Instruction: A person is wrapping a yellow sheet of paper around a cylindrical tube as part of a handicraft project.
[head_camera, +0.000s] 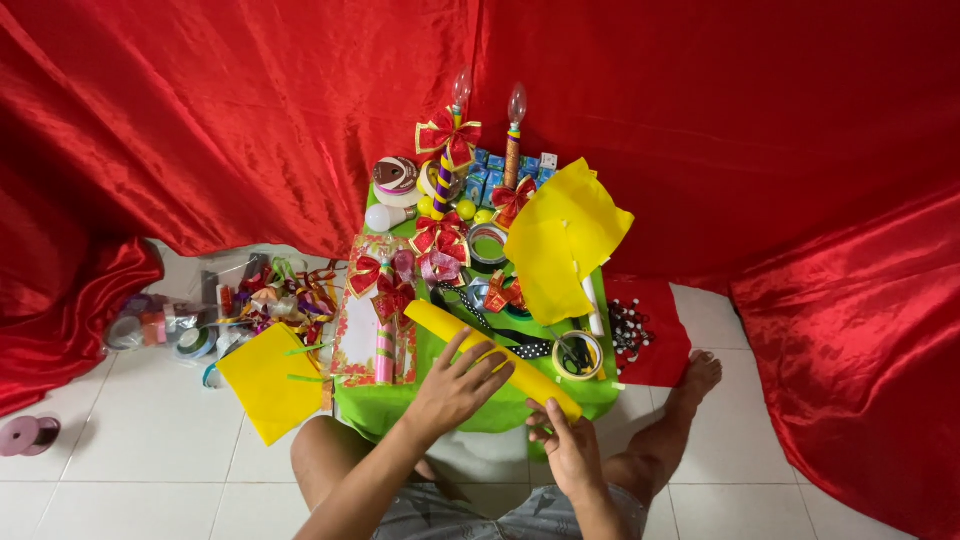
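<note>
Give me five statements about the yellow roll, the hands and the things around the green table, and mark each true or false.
1. The left hand lies flat on top of the yellow paper roll. True.
2. The right hand has its grip on the far, upper end of the roll. False: it is at the near, lower end.
3. The roll lies across the green table. True.
4. The flat yellow sheet to the left of the table is blue. False: it is yellow.
5. Two tall decorated sticks topped with clear bulbs stand at the back of the table. True.
</note>
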